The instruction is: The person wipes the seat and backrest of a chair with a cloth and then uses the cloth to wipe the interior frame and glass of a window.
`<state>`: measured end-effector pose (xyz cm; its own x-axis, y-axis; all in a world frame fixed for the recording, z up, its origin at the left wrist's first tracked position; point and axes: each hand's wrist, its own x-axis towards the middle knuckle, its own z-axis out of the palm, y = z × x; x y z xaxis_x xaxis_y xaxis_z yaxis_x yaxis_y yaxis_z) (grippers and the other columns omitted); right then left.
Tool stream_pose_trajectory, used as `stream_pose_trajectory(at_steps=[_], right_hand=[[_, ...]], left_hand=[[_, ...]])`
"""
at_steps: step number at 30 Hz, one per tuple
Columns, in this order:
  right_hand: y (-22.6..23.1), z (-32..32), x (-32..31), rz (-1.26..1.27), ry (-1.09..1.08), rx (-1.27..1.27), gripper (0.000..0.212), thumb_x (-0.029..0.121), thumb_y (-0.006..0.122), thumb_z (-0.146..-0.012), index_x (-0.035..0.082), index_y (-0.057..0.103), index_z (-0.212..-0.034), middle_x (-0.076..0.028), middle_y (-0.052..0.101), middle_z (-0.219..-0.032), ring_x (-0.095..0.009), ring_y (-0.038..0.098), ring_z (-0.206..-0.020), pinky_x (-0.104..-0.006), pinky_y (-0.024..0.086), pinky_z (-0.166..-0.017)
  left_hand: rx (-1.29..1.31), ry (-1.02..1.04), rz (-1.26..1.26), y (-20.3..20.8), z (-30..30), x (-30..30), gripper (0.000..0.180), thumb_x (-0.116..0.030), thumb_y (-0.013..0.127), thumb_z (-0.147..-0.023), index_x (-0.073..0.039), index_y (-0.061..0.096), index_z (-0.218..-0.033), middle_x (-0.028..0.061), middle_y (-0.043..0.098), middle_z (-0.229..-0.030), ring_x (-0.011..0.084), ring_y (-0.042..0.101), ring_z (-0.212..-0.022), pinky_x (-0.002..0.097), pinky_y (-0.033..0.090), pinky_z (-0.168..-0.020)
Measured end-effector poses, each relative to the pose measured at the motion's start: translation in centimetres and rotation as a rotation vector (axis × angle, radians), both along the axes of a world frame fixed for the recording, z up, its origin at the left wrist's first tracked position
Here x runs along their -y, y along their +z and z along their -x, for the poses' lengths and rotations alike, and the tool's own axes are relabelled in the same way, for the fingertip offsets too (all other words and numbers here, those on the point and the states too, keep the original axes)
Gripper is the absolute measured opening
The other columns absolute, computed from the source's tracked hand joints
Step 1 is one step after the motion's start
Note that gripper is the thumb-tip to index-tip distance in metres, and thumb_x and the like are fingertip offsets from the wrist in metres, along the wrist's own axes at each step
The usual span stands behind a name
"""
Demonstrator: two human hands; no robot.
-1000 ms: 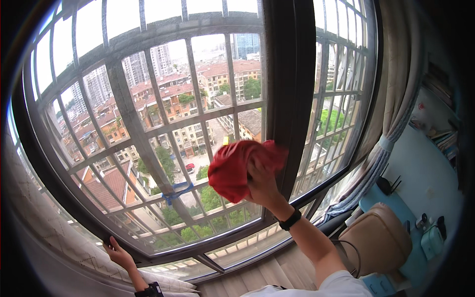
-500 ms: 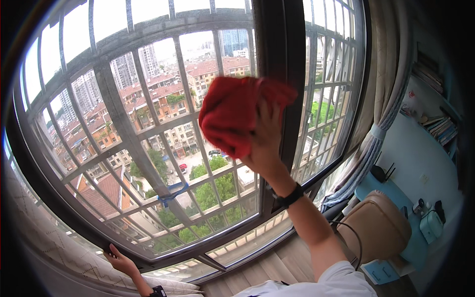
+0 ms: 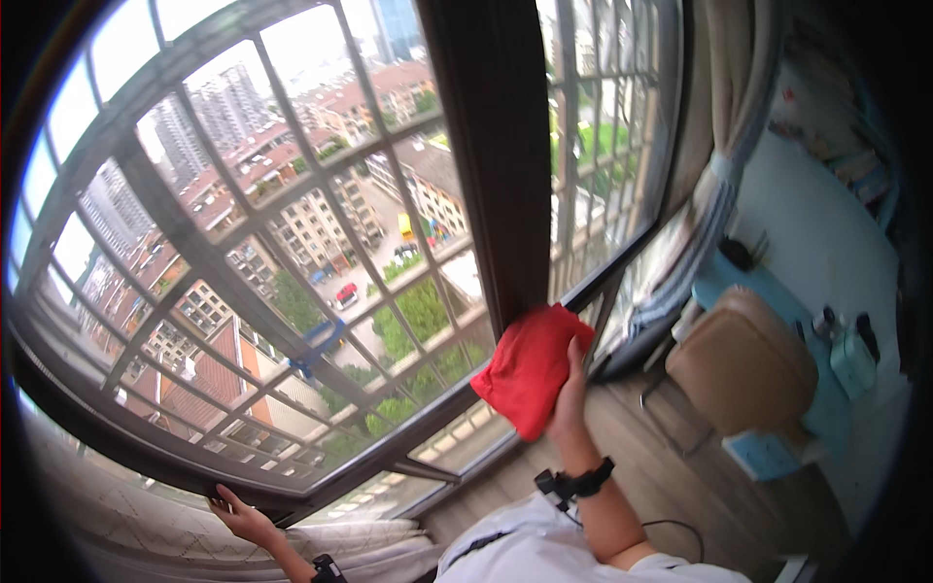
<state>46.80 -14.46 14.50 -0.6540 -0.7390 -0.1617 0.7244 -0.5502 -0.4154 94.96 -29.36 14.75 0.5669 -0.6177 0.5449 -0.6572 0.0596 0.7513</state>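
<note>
My right hand (image 3: 570, 400) is closed round a bunched red cloth (image 3: 530, 367). The cloth lies against the lower end of the thick dark upright of the window frame (image 3: 501, 185), over the bottom corner of the big pane. Its folds hide part of my fingers. At the lower left, my left hand (image 3: 245, 519) grips the dark bottom rail of the window (image 3: 185, 464), with some fingers out of sight behind it. Both wrists wear black bands.
Metal security bars (image 3: 292, 165) stand outside the glass, with a blue strap (image 3: 319, 345) tied to them. Pale curtains hang at the lower left (image 3: 117, 486) and at the right. A tan chair (image 3: 743, 360) and a light-blue desk (image 3: 836, 418) stand on the right.
My right hand has come down with the red cloth, from the upper pane and upright to the lower frame corner. The view has shifted. My left hand keeps its place on the rail.
</note>
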Motion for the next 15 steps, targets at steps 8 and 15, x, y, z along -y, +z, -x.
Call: stream_pose_trajectory(at_steps=[8, 15], right_hand=[[-7.5, 4.9, -8.0, -0.129, -0.097, 0.108, 0.06, 0.053, 0.035, -0.1, 0.008, 0.045, -0.138, -0.011, 0.052, -0.138, -0.029, 0.051, -0.125, -0.045, 0.041, -0.106], [-4.0, 3.8, -12.2, 0.128, 0.0, 0.017, 0.056, 0.045, 0.045, -0.098, 0.006, 0.045, -0.139, -0.012, 0.052, -0.138, -0.026, 0.053, -0.123, -0.0395, 0.041, -0.106]], left_hand=[[0.017, -0.569, 0.152, -2.6, 12.2, -7.0, 0.029, -0.02, 0.055, -0.098, 0.002, 0.056, -0.116, 0.0172, 0.057, -0.124, 0.0247, 0.059, -0.104, 0.0344, 0.046, -0.086], [-0.042, -1.504, -0.607, -5.1, 25.5, -11.2, 0.027, -0.014, 0.061, -0.094, -0.002, 0.058, -0.118, 0.0125, 0.07, -0.096, 0.018, 0.068, -0.084, 0.0304, 0.052, -0.077]])
